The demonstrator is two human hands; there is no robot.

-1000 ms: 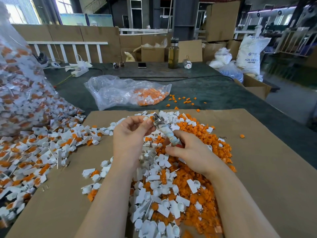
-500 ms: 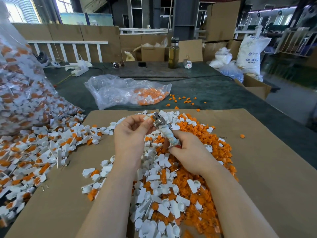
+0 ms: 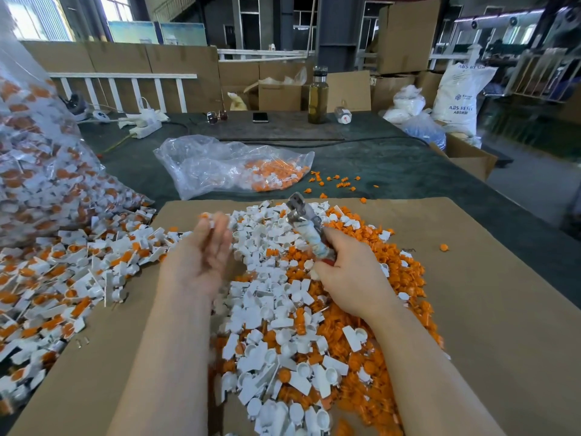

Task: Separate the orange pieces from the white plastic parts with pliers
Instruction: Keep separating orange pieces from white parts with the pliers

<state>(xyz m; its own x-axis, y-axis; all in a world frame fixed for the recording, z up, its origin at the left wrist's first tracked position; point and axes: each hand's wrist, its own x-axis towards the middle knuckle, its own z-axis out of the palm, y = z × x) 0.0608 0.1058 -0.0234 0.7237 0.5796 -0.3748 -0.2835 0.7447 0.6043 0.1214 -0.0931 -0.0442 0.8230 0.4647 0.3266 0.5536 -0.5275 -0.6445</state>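
Pliers [image 3: 306,226] are gripped by the right hand [image 3: 352,272], whose fingers are curled round the wrapped handles; the metal head is tilted up and away, over the far side of the heap. To its left, apart from the pliers, the left hand [image 3: 201,256] is held palm up and blurred, its fingers loosely extended, and a small white part [image 3: 211,219] with a trace of orange is seen at the fingertips; whether it is pinched cannot be told. Beneath both hands a mixed heap is spread on a sheet of cardboard [image 3: 490,309]: white plastic parts [image 3: 270,309] lie mostly under and between the wrists, and orange pieces [image 3: 405,278] are gathered mainly to the right of the right hand. Further left, unsorted parts [image 3: 63,272] are spilled from a clear bag [image 3: 37,168]. Beyond the cardboard, a second bag [image 3: 226,165] is laid on the green table [image 3: 393,162].
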